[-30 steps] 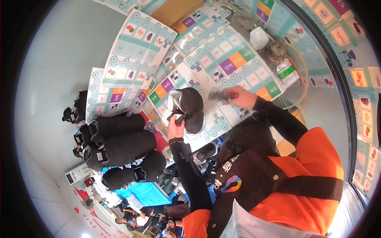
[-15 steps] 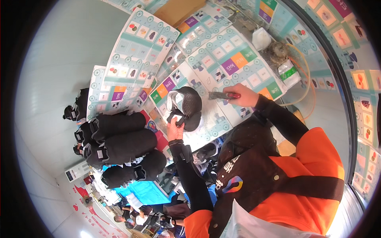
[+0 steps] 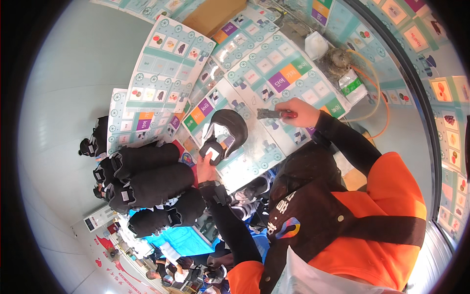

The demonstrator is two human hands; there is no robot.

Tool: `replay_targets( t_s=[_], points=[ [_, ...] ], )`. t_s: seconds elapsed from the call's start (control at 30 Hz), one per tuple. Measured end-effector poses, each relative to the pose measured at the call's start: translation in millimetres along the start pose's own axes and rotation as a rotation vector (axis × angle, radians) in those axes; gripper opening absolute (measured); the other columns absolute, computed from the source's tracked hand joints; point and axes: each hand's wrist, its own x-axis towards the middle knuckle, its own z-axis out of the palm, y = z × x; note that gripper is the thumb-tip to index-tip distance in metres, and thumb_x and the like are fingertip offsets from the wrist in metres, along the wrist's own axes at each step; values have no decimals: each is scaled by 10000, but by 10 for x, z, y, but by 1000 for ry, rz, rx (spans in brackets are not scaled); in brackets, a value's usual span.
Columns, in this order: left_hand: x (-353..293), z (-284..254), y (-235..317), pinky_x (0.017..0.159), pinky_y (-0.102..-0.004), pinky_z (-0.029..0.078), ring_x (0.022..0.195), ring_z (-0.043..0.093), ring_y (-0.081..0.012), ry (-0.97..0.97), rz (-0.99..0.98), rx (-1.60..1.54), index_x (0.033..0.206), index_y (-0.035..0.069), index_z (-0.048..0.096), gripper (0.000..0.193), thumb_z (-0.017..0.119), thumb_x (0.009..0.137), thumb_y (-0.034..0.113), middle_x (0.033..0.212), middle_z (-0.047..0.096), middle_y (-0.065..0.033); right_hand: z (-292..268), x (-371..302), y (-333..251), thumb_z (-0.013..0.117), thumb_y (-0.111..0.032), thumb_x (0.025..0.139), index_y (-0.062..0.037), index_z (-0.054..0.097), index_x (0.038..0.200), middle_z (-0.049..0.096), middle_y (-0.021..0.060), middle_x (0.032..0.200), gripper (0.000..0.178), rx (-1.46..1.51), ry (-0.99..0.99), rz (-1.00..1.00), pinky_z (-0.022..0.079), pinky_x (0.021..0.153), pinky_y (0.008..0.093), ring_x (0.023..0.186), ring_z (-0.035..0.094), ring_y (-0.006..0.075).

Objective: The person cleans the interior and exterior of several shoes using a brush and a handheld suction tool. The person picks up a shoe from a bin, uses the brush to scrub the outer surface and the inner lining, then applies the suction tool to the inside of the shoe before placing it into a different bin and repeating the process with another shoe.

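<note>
My left hand (image 3: 206,169) is closed on a black shoe upper (image 3: 237,126), gripping it by a flap that carries a white label. The upper curves in an arch above the patterned table sheet, and its pale lining shows inside. To the right, my right hand (image 3: 302,113) grips the red handle of a small brush (image 3: 270,113). Dark, flattened bristles point left toward the upper, with a gap between the two. Whether the upper touches the sheet I cannot tell.
Nested black shoe uppers (image 3: 159,183) lie in rows at the left. Patterned boards (image 3: 169,63) stand at the table's far left. On the right are a crusted round pot (image 3: 339,59), a white and green packet (image 3: 351,84) and a hose (image 3: 378,93). People sit beyond, lower left.
The shoe upper has turned in my left hand, so its hollow inside now shows more. My left hand has shifted slightly left and nearer me. The brush stays in my right hand.
</note>
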Motion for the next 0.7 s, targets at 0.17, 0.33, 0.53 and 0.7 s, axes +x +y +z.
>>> replay_targets(
  t_s=[0.17,0.33,0.53,0.7],
  points=[
    [102,4,33,939,-332,549,1104,668,-209,-31,29,161,1305,15,595,316,608,1000,93,1220,679,-107,-85,7,-84,638,-108,777,-43,609,923,564,143,687,162,50,-255,-77,440,635,422,676,584,371],
    [134,-19,15,908,-312,549,1085,670,-181,-34,52,230,1307,25,604,293,591,1034,134,1206,687,-82,-109,-15,-7,628,-106,771,-42,606,891,554,140,683,137,61,-171,-108,434,636,427,681,578,374],
    [129,-26,48,965,-319,521,1114,648,-182,-89,52,171,1351,13,571,315,567,1056,123,1256,670,-90,-77,-60,198,611,-71,740,-58,612,890,568,158,698,150,-10,-83,-2,426,643,448,711,581,388],
    [166,-39,129,966,-307,493,1091,633,-171,-109,119,338,1323,5,584,298,572,1055,134,1223,672,-75,-112,-59,71,607,-69,749,-49,615,905,588,166,713,158,-35,-302,-4,430,635,458,731,602,407]
  ],
)
